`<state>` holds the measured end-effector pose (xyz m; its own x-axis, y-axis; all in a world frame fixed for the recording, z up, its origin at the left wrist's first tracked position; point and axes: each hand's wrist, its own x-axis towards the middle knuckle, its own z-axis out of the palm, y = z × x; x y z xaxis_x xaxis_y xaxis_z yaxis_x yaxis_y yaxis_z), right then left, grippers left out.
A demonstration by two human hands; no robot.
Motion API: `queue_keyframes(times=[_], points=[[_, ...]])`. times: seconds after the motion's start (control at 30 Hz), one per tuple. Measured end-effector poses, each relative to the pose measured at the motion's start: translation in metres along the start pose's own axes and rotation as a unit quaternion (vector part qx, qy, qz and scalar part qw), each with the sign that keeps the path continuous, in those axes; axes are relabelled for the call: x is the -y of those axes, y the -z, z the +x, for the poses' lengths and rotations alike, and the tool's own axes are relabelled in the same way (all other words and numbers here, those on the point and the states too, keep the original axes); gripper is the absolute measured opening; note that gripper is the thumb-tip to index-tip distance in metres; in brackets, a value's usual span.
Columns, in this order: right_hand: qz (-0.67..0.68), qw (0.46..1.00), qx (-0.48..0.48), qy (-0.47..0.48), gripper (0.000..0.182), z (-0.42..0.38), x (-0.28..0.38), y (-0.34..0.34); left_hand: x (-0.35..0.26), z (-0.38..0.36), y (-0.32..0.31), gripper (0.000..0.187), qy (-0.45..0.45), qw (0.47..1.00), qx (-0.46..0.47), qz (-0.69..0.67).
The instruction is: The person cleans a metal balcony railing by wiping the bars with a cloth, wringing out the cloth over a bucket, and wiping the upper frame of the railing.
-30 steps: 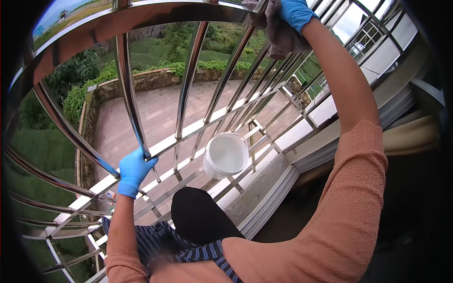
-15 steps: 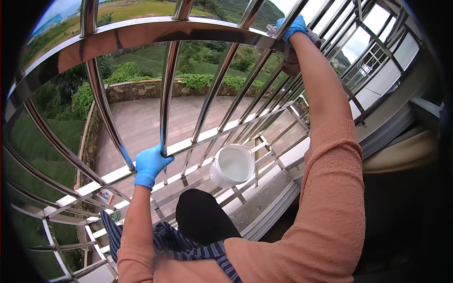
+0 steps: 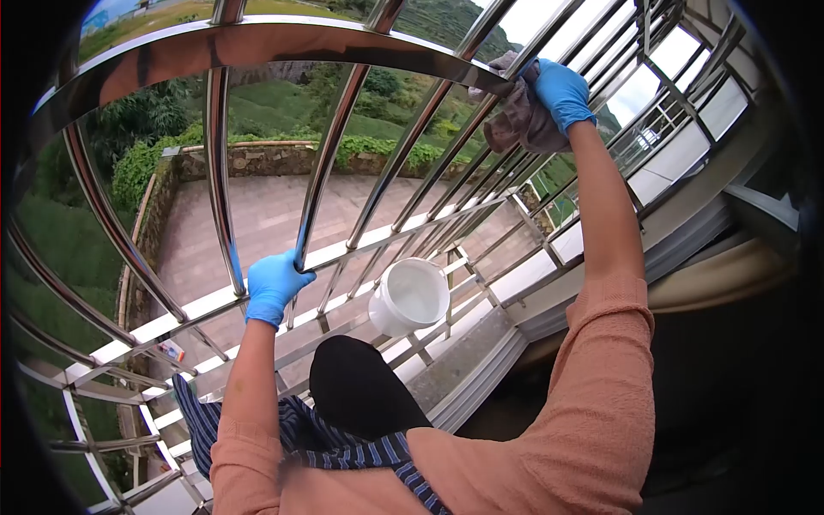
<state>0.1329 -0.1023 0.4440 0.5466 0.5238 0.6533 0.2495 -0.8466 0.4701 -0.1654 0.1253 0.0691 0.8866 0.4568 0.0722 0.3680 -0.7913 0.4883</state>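
My left hand (image 3: 273,286), in a blue glove, grips the lower rail (image 3: 330,257) of the metal railing at the foot of a bar. Up at the right, my right hand (image 3: 560,93), also gloved in blue, holds a grey-brown cloth (image 3: 525,120) against a bar just by the broad upper rail (image 3: 283,45). The cloth hangs down below the fingers. A white bucket (image 3: 415,294) with pale liquid in it stands beyond my knee, on the metal bars inside the railing.
My black-clad knee (image 3: 356,386) is below the bucket. At the right run window tracks (image 3: 481,378) and a ledge. Beyond the bars, far below, lie a tiled terrace (image 3: 266,202), a stone wall (image 3: 257,159) and greenery. A small colourful packet (image 3: 172,351) shows at lower left.
My right hand has come lower with the cloth, and more of the cloth shows beside the bar. The view has shifted slightly. My left hand stays on the rail.
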Motion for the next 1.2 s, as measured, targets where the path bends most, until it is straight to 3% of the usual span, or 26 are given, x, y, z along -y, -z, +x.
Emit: queue_keyframes(times=[0.2,0.27,0.33,0.37,0.4,0.43,0.47,0.5,0.53,0.6,0.63,0.67,0.7,0.73,0.77,0.8,0.83,0.87,0.93,0.97,1.03,1.07,1.13,1.17,1.2], points=[[0.104,0.987,0.122,-0.004,0.035,-0.053,-0.024,0.005,0.002,0.001,-0.004,0.035,-0.004,1.0,-0.003,-0.002],[0.128,0.974,0.18,0.044,0.038,-0.079,-0.042,-0.012,0.005,0.002,-0.008,0.035,-0.013,1.0,-0.017,-0.007],[0.196,0.954,0.224,-0.029,0.037,-0.116,-0.042,-0.004,0.002,-0.001,-0.005,0.035,-0.018,1.0,-0.017,-0.004],[0.327,0.91,0.239,-0.093,0.041,-0.131,-0.052,-0.016,0.001,-0.002,-0.002,0.035,-0.014,1.0,-0.019,-0.003],[0.328,0.909,0.238,-0.095,0.041,-0.141,-0.054,-0.034,0.001,-0.002,-0.002,0.035,-0.015,1.0,-0.02,-0.002],[0.49,0.826,0.202,-0.19,0.038,-0.149,-0.057,-0.053,0.001,-0.003,-0.003,0.035,-0.014,1.0,-0.025,0.001],[0.631,0.707,0.158,-0.277,0.036,-0.157,-0.059,-0.062,0.0,-0.003,-0.004,0.035,-0.013,0.999,-0.03,0.004],[0.722,0.613,0.118,-0.299,0.026,-0.167,-0.037,-0.039,0.0,-0.004,-0.004,0.035,-0.015,0.999,-0.03,0.007],[0.723,0.611,0.117,-0.3,0.026,-0.165,-0.024,-0.042,-0.001,-0.003,-0.003,0.035,-0.016,0.999,-0.029,0.007],[0.842,0.367,0.061,-0.391,0.019,-0.159,-0.005,-0.056,-0.002,-0.004,-0.003,0.035,-0.017,0.999,-0.025,0.013],[0.866,0.312,0.066,-0.384,0.011,-0.148,0.012,-0.051,-0.003,-0.004,-0.003,0.035,-0.01,1.0,-0.019,0.01],[0.912,0.282,0.086,-0.285,0.023,-0.146,0.016,-0.052,-0.004,-0.003,-0.002,0.035,-0.004,1.0,-0.014,0.007],[0.921,0.247,0.042,-0.297,0.036,-0.138,0.051,-0.011,-0.005,-0.004,-0.002,0.035,-0.003,1.0,-0.013,0.011],[0.919,0.315,0.001,-0.236,0.028,-0.135,0.074,0.003,-0.006,-0.004,-0.002,0.035,-0.001,1.0,-0.018,0.012],[0.868,0.471,-0.054,-0.149,0.02,-0.137,0.094,0.019,-0.007,-0.004,-0.002,0.034,-0.001,1.0,-0.023,0.012],[0.827,0.543,-0.079,-0.123,0.044,-0.136,0.117,0.007,-0.009,-0.003,-0.004,0.034,-0.003,1.0,-0.02,0.016],[0.641,0.719,-0.234,-0.13,0.055,-0.119,0.14,-0.035,-0.009,-0.001,-0.005,0.036,0.003,1.0,-0.016,0.016],[0.536,0.763,-0.324,-0.158,0.063,-0.112,0.156,-0.043,-0.008,-0.001,-0.005,0.037,0.01,1.0,-0.009,0.019],[0.619,0.669,-0.282,-0.299,0.073,-0.1,0.177,-0.049,-0.012,-0.003,-0.001,0.038,0.012,1.0,-0.007,0.025],[0.625,0.665,-0.277,-0.301,0.073,-0.099,0.182,-0.052,-0.013,-0.003,0.001,0.038,0.012,1.0,-0.011,0.021],[0.496,0.736,-0.386,-0.253,0.081,-0.103,0.187,-0.053,-0.011,-0.002,-0.002,0.039,0.016,0.999,-0.012,0.028],[0.498,0.737,-0.381,-0.253,0.081,-0.106,0.187,-0.053,-0.011,-0.001,-0.004,0.039,0.012,0.999,-0.016,0.029],[0.645,0.639,-0.29,-0.303,0.083,-0.119,0.186,-0.032,-0.01,0.001,-0.004,0.039,0.018,0.999,-0.009,0.032],[0.643,0.64,-0.286,-0.308,0.083,-0.123,0.188,-0.043,-0.01,0.001,-0.005,0.04,0.017,0.999,-0.005,0.034],[0.586,0.689,-0.302,-0.301,0.081,-0.126,0.191,-0.061,-0.01,0.0,-0.007,0.04,0.016,0.999,0.0,0.034]])
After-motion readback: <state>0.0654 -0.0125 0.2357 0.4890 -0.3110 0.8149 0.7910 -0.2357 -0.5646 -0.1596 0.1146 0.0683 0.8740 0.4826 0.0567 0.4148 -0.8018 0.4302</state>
